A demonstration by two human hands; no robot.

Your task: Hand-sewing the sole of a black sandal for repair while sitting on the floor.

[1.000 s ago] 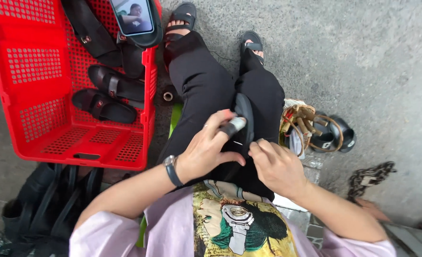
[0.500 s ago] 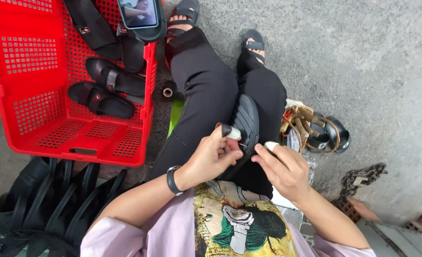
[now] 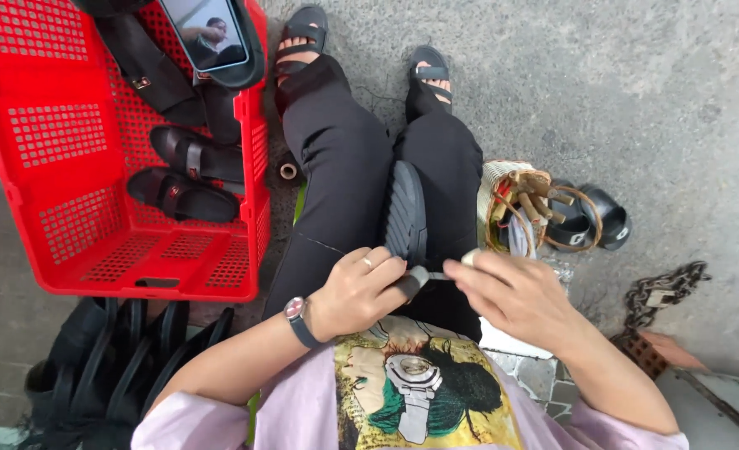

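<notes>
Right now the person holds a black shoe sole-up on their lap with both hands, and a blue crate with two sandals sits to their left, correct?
Not quite: the crate is red, not blue, as the head view shows. The rest holds: the left hand and right hand are on the black shoe on the lap, and two sandals lie in the crate.

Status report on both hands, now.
Left hand gripping black shoe on lap. Right hand pinching small pale object at shoe's heel. Nothing obstructing.
</notes>
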